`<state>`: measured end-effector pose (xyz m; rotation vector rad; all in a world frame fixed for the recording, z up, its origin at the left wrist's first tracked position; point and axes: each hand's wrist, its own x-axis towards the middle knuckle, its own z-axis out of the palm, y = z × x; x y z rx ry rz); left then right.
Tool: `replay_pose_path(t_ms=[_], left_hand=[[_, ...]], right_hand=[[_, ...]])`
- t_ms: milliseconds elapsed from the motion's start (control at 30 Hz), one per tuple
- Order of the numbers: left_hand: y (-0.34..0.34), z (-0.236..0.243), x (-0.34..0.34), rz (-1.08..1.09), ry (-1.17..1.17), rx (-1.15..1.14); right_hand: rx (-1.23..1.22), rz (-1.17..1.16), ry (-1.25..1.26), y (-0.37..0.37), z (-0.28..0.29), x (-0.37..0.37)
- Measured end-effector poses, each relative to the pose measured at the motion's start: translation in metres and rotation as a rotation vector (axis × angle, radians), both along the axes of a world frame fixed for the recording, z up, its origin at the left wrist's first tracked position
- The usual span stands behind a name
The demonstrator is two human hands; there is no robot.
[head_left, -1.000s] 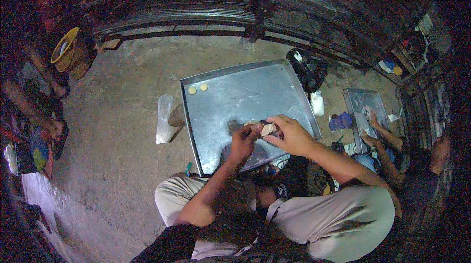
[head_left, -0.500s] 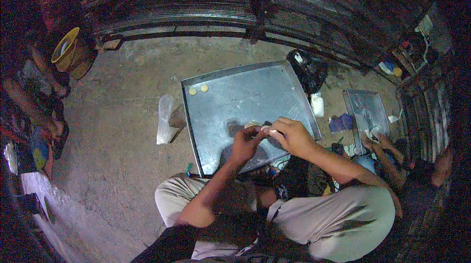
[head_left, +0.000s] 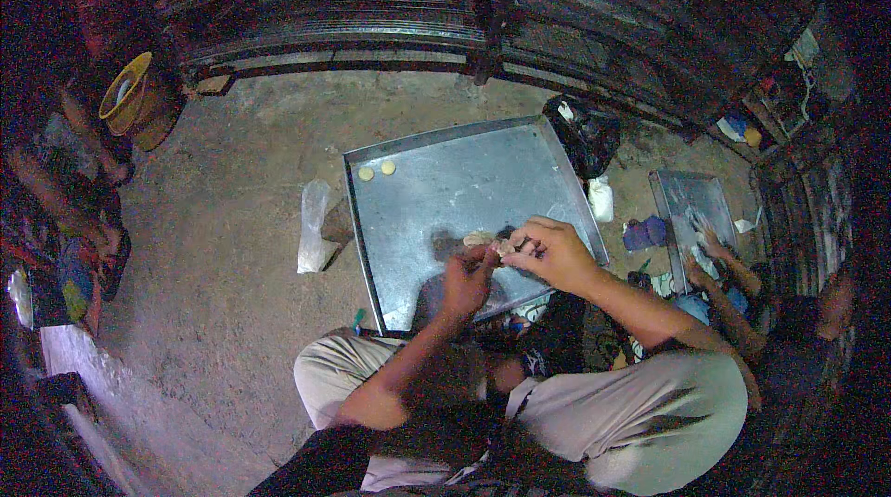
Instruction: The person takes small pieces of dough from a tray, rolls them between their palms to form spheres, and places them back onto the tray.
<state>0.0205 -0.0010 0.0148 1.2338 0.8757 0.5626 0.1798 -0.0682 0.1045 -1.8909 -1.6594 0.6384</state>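
Note:
Over the lower right of a shallow metal tray, both my hands pinch a small pale piece of dough between their fingertips. My left hand grips it from the left, fingers bent. From the right, my right hand closes thumb and fingers on the same piece. Just behind the fingertips a second pale lump of dough rests on the tray, partly hidden by my hands. Two small round dough pieces, a left one and a right one, lie in the tray's far left corner.
A clear plastic bag lies left of the tray, a black bag and a white bag to its right. At right, a co-worker's hands work over a smaller tray. Another person sits far left near a yellow bucket.
My fingers have shifted on the dough piece, and more of it shows between them. My left hand has turned slightly. The co-worker's hands at right have moved apart, one reaching farther over the tray.

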Motion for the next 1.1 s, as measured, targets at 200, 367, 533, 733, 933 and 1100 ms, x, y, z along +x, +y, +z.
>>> replay_pose_path(t_ms=[200, 367, 533, 733, 933, 1100], left_hand=[[-0.005, -0.019, 0.009, -0.072, -0.225, -0.039], [0.001, -0.016, 0.007, -0.152, -0.271, -0.015], [0.007, -0.017, 0.005, -0.143, -0.281, -0.149], [0.018, -0.02, 0.0, -0.198, -0.27, -0.151], [0.019, -0.029, 0.004, -0.346, -0.412, -0.083], [0.01, -0.011, 0.002, -0.392, -0.316, -0.424]], right_hand=[[0.062, -0.066, -0.038, -0.001, -0.003, -0.001], [0.153, 0.054, -0.163, -0.004, -0.017, 0.008], [0.115, 0.054, -0.236, -0.003, -0.009, 0.0], [0.051, 0.11, -0.175, 0.002, 0.006, -0.001], [0.025, 0.196, -0.237, -0.002, 0.004, -0.003], [-0.009, 0.196, -0.369, -0.004, -0.004, 0.002]])
